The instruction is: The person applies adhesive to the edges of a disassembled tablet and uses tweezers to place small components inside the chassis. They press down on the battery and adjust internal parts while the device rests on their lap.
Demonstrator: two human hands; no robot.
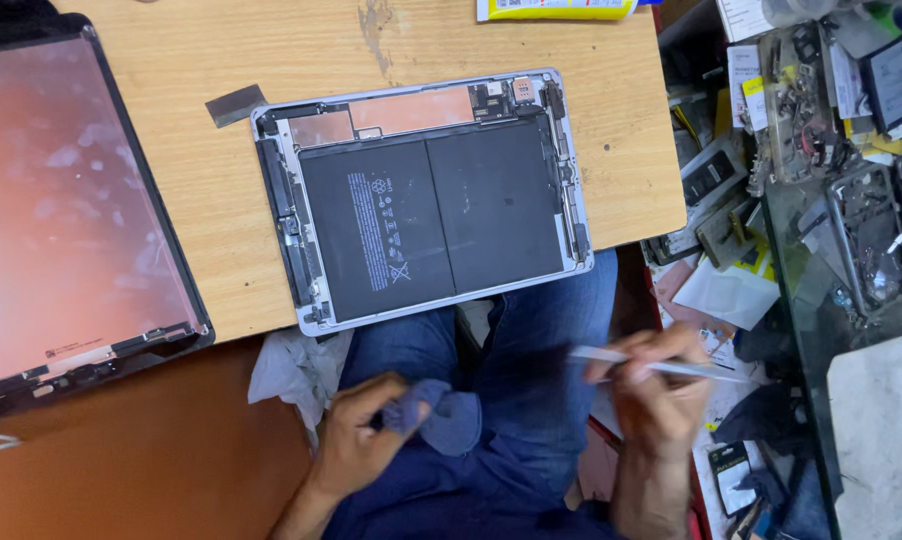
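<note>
Left hand (356, 440) grips a blue cloth (441, 420); right hand (656, 385) pinches a thin tool (661, 368), opened tablet (421, 200) above.

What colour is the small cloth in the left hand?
The crumpled cloth in the left hand is greyish blue; head view.

An opened grey metal tablet shell (421, 200), its two black battery cells exposed, lies on a light wooden table (221, 180), overhanging the near edge. Left of it rests a detached black-framed glass screen panel (71, 210). Below, over blue-jeaned knees, the left hand (356, 445) grips a crumpled blue cloth (436, 415), and the right hand (656, 390) pinches a thin flat silver metal tool (661, 366).
</note>
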